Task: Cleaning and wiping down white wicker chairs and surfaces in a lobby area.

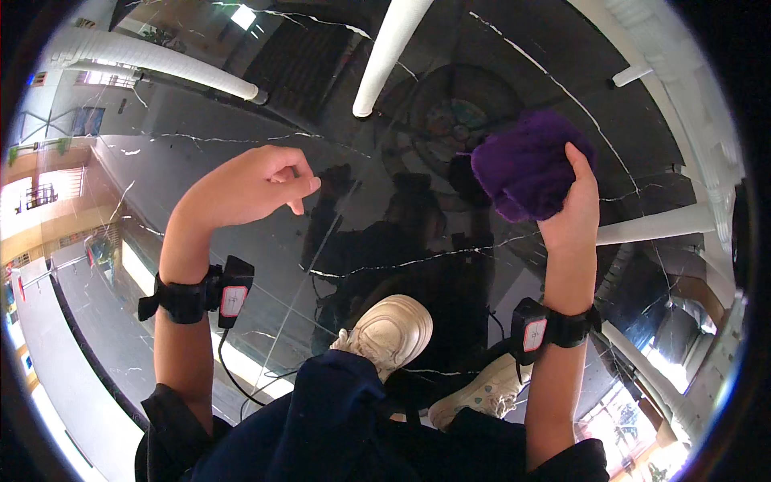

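Note:
My right hand [569, 199] grips a bunched purple cloth [527, 162], with the thumb along its right edge; the other fingers are hidden behind the cloth. To the left, my left hand [259, 184] hangs in the air with its fingers curled loosely and the thumb near the index finger. Nothing is visible in it. Both hands are above a glossy dark floor with white veins [391, 241]. Each forearm wears a black strap with a small box and a cable.
White cylindrical legs or posts [388, 60] reach down at the top, with another at the upper left [162, 63] and one at the right [656, 224]. A pale curved frame [692, 120] runs along the right. My white shoes [391, 331] are below on the floor.

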{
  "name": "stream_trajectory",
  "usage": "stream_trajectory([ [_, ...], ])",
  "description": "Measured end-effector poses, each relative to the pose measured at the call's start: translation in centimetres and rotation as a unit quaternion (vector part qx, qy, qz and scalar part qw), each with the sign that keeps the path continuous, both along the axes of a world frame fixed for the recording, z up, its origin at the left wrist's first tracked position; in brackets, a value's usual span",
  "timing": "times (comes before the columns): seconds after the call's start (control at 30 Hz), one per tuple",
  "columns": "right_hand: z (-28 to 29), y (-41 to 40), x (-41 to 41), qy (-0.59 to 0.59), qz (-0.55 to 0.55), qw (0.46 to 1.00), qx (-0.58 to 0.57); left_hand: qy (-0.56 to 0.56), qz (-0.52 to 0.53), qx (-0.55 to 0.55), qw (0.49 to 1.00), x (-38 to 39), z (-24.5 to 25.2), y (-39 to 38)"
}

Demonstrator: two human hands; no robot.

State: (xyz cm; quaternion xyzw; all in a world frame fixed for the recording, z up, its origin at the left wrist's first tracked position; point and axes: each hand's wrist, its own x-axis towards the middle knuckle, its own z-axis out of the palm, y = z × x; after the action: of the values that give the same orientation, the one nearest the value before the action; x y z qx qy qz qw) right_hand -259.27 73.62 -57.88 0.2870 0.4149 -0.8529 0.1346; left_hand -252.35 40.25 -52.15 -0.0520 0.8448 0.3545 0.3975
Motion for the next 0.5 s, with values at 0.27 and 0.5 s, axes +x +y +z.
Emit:
stream_trajectory([
  [0.27,0.2,-0.8,0.4,-0.025,-0.001,1.0,-0.015,-0.012,-0.054,0.011,0.998,0.5,-2.6,1.1],
  [0.5,0.3,-1.0,0.8,-0.048,0.006,0.999,-0.019,0.034,-0.087,-0.02,0.995,0.0,-5.4,2.9],
])
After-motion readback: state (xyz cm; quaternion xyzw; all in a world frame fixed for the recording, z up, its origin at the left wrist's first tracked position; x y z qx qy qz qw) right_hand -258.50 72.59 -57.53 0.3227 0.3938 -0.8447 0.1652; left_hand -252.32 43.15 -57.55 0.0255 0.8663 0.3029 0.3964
